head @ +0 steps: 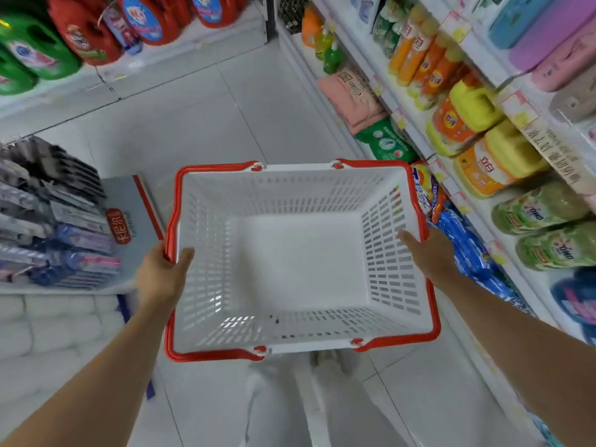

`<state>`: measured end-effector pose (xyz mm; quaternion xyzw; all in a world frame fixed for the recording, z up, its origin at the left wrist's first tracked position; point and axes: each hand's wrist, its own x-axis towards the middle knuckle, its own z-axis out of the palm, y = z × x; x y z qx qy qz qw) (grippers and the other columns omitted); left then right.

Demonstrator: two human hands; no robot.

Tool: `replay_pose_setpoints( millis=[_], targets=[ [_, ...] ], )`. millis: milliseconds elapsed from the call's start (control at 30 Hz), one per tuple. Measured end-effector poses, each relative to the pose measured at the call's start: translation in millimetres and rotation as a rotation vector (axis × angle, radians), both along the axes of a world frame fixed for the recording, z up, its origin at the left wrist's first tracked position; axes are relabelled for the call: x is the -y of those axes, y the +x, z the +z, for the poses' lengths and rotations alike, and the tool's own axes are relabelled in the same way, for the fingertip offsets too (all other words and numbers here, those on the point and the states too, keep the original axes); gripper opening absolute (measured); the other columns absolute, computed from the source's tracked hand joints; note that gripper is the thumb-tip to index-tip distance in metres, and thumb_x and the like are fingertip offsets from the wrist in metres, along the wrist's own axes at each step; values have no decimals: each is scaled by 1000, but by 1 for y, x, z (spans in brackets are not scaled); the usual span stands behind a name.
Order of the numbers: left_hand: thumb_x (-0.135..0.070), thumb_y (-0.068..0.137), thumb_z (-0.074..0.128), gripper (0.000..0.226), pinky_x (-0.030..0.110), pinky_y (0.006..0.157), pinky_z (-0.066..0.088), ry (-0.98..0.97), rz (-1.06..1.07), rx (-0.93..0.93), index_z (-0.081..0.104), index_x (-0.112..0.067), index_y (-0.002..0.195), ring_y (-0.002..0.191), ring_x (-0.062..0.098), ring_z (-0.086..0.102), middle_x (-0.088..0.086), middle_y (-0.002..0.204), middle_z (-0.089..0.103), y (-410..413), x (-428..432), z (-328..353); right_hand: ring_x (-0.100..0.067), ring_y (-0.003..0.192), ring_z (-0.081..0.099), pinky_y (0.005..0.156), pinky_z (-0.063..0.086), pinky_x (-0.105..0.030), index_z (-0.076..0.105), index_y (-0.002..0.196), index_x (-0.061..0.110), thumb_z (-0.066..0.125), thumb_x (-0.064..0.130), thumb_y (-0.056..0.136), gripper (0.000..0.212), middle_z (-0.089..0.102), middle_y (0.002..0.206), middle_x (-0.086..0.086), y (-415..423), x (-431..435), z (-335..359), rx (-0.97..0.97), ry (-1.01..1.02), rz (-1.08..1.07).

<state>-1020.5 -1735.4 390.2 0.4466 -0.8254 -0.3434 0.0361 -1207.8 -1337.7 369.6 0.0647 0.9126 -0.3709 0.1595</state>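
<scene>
Nearest the camera, pale trousers (277, 398) stand on the tiled floor (193, 124). Both forearms reach forward to the basket (290, 195), which is held level above the floor, in front of the body, in the middle of the aisle.

The left hand (161, 272) is clamped on the left rim, thumb inside the wall and fingers curled under the red handle (171, 240). The right hand (425, 253) sits on the right rim with its thumb against the inner wall. Its fingers are hidden behind the rim, so the grip appears to be a pinch.

Basket orientation: opening up, facing the camera. The long axis runs left to right across the body, and the short axis points down the aisle. Both red handles are folded down along the rim. The slotted white walls and the whole inner floor are in plain view.

Left of the basket stands a rack (48, 214) of packets. Just right of it lie blue bags (467, 253). Further right, shelves (419, 124) carry yellow bottles (467, 117) and green packs (541, 208). Farthest off, at top left, stand red jugs (84, 30).
</scene>
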Motion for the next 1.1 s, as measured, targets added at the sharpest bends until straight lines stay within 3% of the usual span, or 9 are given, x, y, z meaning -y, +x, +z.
replay_pose_setpoints(
  millis=[133,300,433,500,567,667,800,967,1100],
  targets=[
    [-28,92,65,16,41,65,47,25,-92,10,60,-13,90,66,29,57,12,74,62,-75,42,-7,-24,88,61,76,43,-31,68,105,4,64,32,95,30,67,90,-4,-44,30,-2,45,48,-89],
    [-29,92,65,24,39,65,42,5,-219,46,60,-6,90,67,31,54,15,71,60,-176,90,-15,-22,63,57,51,36,-26,56,78,15,65,33,95,26,57,64,-2,-84,57,-9,60,85,-237],
    [-31,91,66,27,44,68,47,-14,-316,80,59,-6,86,69,35,56,16,70,60,-251,113,-24,-15,63,51,62,38,-28,57,88,18,65,33,94,18,55,65,5,-110,72,-20,48,118,-347],
    [-32,90,67,27,40,64,42,-15,-366,94,57,-8,82,66,33,54,10,64,56,-288,118,-31,-19,67,51,63,37,-29,58,88,18,67,32,93,17,55,65,8,-122,75,-30,46,117,-415],
    [-31,90,67,28,36,61,35,-33,-408,101,55,-9,79,61,30,49,6,60,53,-324,119,-39,-24,78,57,71,41,-31,63,94,13,68,30,93,18,66,80,-4,-134,76,-41,70,88,-475],
    [-29,90,67,31,37,60,35,-49,-489,114,53,-5,76,60,33,50,10,60,53,-378,115,-52,-35,99,65,80,45,-36,65,110,0,67,32,93,37,69,102,-20,-153,74,-60,122,99,-565],
    [-27,91,65,33,33,54,27,-70,-604,149,44,-17,68,52,17,43,0,55,46,-443,95,-67,-38,97,64,76,41,-33,65,106,0,65,37,93,39,65,89,-15,-165,65,-80,196,121,-690],
    [-29,92,64,24,32,59,34,-55,-759,182,50,-15,78,57,21,48,-4,58,49,-504,71,-97,-43,102,62,77,40,-37,67,109,2,66,34,93,36,70,100,-24,-168,57,-104,234,124,-845],
    [-30,93,62,23,32,60,36,-56,-893,215,53,-13,82,62,23,53,-2,63,54,-545,47,-126,-42,97,63,73,36,-34,67,105,3,66,34,93,34,69,90,-19,-165,52,-128,271,118,-944]
  ],
)
